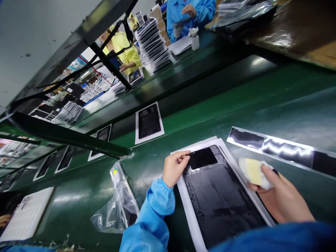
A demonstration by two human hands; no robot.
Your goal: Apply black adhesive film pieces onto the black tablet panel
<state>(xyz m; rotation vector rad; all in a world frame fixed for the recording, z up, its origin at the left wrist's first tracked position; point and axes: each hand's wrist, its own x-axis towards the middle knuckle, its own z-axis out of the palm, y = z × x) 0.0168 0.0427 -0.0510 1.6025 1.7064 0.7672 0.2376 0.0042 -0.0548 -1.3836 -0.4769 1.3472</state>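
Observation:
A dark tablet housing (220,196) lies on white sheets on the green bench, with a glossy black rectangle (203,158) at its upper end. My left hand (175,167) rests at the housing's upper left corner, thumb and fingertips pinched together beside the black rectangle. Whatever is between those fingertips is too small to make out. To the right of the housing, my right hand (283,196) grips a white cloth pad (253,172) with a yellow patch, held just over the housing's right edge. Both sleeves are blue.
A strip of black film pieces (286,151) lies at the right. Left of my arm is a clear plastic bag (115,210). Beyond runs a belt carrying tablets on white sheets (149,122). A green beam (65,134) crosses the left. Across the line, a co-worker in blue (193,15) stands near stacked panels (152,43).

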